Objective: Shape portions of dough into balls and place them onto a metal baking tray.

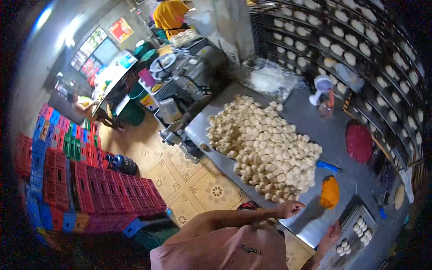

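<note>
My left hand (pixel 290 208) is above the near edge of the metal table (pixel 310 227), its fingers curled inward. Whether anything is inside it is hidden. To its right, beside the dark tray (pixel 346 239), is my right hand (pixel 332 231), too blurred for its fingers to be made out. Several small pale dough balls (pixel 361 228) sit in groups on that tray. A big heap of dough pieces (pixel 270 139) covers the table's middle, beyond my left hand. Between the heap and the tray lies an orange mound (pixel 330 192), with a blue-handled tool (pixel 328 166) just past it.
Racks of dough-filled trays (pixel 342 40) stand along the right. A red round mass (pixel 359 141) and a purple scale-like item (pixel 322 85) rest farther along the table. Stacked plastic crates (pixel 117 189) line the left. Machinery (pixel 193 72) and two other people (pixel 170 17) are farther back.
</note>
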Motion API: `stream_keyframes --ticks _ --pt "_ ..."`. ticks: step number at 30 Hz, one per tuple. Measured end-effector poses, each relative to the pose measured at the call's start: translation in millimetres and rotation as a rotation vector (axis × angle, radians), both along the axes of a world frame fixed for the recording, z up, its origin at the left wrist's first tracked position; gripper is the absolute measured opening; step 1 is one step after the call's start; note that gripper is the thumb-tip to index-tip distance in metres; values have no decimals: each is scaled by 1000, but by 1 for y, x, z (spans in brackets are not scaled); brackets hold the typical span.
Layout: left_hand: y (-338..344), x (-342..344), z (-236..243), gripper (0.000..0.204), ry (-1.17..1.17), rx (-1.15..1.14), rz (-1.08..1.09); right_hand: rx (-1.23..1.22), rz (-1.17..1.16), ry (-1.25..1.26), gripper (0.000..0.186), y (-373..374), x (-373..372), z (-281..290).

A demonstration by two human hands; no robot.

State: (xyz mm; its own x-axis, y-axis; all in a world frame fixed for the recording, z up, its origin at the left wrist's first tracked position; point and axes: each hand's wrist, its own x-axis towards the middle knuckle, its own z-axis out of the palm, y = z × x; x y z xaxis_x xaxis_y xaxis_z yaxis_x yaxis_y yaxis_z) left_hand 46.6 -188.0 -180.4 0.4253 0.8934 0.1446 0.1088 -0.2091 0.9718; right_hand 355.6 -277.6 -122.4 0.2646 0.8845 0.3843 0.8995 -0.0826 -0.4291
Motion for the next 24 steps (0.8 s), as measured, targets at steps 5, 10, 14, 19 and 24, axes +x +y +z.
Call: stream_keyframes --ticks 5,10,14,19,24 --pt "8 -109 28 30 103 -266 203 -199 318 416 33 56 -142 33" --pt "-65 -210 53 40 -179 -360 613 -295 641 644 26 72 -225 48" --pt "-170 -264 26 34 -4 -540 799 -177 918 289 23 53 -277 47" --pt "-340 -343 -102 43 548 -879 887 -421 930 439 25 -3 -332 35" --pt "-491 -390 -192 32 1264 -798 341 -677 1004 371 35 -50 -383 18"
